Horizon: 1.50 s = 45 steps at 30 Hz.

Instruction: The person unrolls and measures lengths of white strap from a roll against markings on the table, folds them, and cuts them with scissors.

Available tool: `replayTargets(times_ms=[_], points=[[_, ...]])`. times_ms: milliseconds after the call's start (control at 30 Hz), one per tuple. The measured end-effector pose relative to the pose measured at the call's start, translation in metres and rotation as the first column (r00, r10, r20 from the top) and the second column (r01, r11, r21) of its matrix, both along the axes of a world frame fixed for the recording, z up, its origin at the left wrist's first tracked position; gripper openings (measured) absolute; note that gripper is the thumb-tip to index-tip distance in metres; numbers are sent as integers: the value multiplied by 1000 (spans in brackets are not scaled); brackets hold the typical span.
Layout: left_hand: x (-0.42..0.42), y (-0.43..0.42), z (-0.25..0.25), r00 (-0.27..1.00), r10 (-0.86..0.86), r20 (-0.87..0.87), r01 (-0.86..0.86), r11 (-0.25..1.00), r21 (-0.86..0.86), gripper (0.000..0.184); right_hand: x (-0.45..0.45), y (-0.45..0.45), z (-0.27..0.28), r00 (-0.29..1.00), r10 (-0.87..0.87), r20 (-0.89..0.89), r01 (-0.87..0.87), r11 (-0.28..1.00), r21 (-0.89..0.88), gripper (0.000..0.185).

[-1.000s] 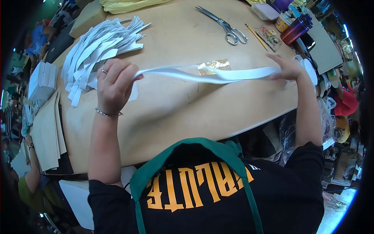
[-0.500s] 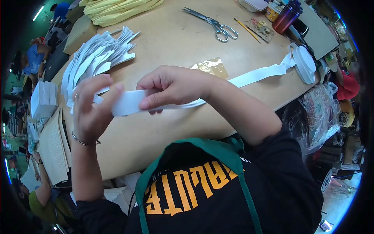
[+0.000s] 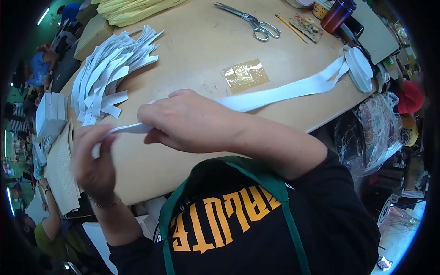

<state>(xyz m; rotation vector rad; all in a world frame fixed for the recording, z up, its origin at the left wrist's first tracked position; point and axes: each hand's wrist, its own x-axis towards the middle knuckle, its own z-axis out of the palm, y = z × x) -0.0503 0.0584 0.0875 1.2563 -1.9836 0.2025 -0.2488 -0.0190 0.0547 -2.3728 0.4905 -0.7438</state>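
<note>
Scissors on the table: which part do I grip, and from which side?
Take the scissors by the handle loops, likely from the near right: they lie flat, loops angled that way, blades pointing toward the far left.

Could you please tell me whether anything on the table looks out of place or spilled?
Nothing looks spilled. The pile of white strips is a little untidy, its ends splayed unevenly; the white band by the right hand shows no visible damage.

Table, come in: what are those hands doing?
Left hand pinching white strip, right hand gripping it too. Strip trails to white roll. Scissors apart, not blocking.
</note>
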Motion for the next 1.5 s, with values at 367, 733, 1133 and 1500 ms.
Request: replayTargets(times_ms=[367, 733, 1133, 1500], points=[[76, -3, -84, 898, 144, -416, -173, 984, -34, 11, -177, -83, -3, 604, -179, -777, 444, 885, 141, 29], [80, 14, -56, 893, -55, -446, 61, 998, -3, 10, -230, -88, -20, 605, -253, -755, 476, 875, 88, 40], [67, 64, 17, 975, -223, 23, 223, 955, -197, 16, -13, -26, 52, 832, 484, -271, -398, 861, 316, 104], [42, 38, 8, 969, -245, -5, 244, 967, -72, 14, 21, -34, 52, 758, 607, -239, -383, 710, 591, 72]])
